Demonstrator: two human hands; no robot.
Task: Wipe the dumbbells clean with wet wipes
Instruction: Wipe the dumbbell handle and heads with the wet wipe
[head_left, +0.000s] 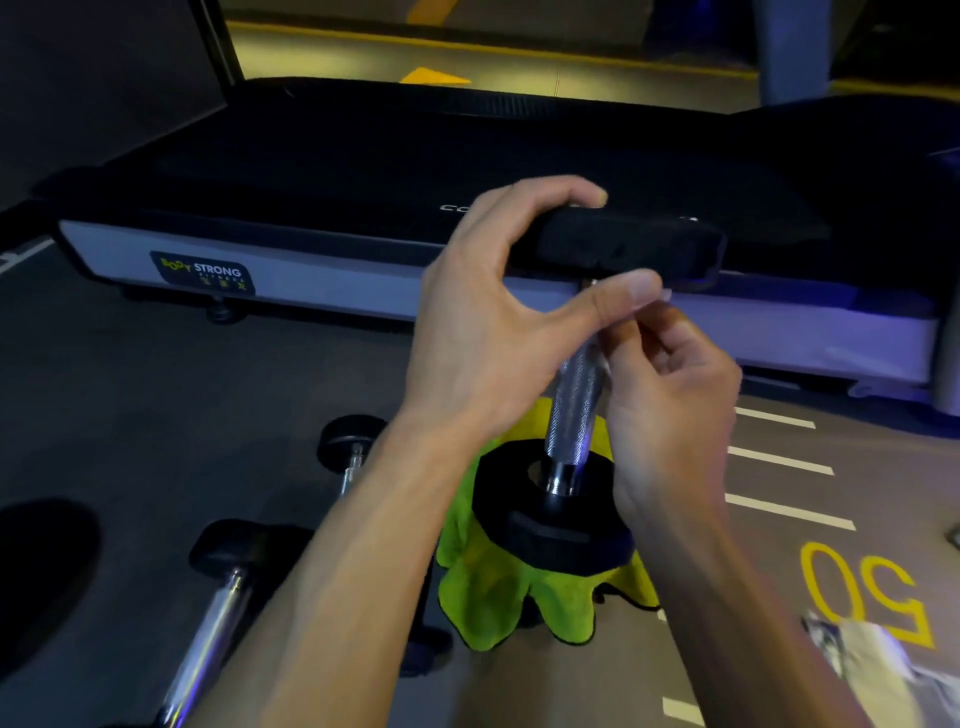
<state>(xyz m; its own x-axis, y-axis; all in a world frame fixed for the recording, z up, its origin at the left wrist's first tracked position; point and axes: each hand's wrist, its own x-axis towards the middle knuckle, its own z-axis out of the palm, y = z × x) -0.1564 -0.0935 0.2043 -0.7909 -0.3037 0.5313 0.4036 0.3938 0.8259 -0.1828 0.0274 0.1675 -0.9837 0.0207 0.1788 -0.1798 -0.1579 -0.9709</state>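
Observation:
A black dumbbell (569, 415) stands upright on its lower head, which rests on a yellow-green cloth (498, 587). Its knurled chrome handle rises toward the upper black head (628, 247). My left hand (498, 306) grips that upper head from the left, fingers over the top and thumb below. My right hand (670, 395) is curled at the top of the handle, pinching a small white wet wipe (605, 364) against the metal. Most of the wipe is hidden by my fingers.
Two more dumbbells lie on the grey floor at the left: a small dumbbell (348, 452) and a larger dumbbell (218, 608). A treadmill (322, 260) spans the back. A wipes packet (872, 654) lies at the lower right by a yellow "50" marking.

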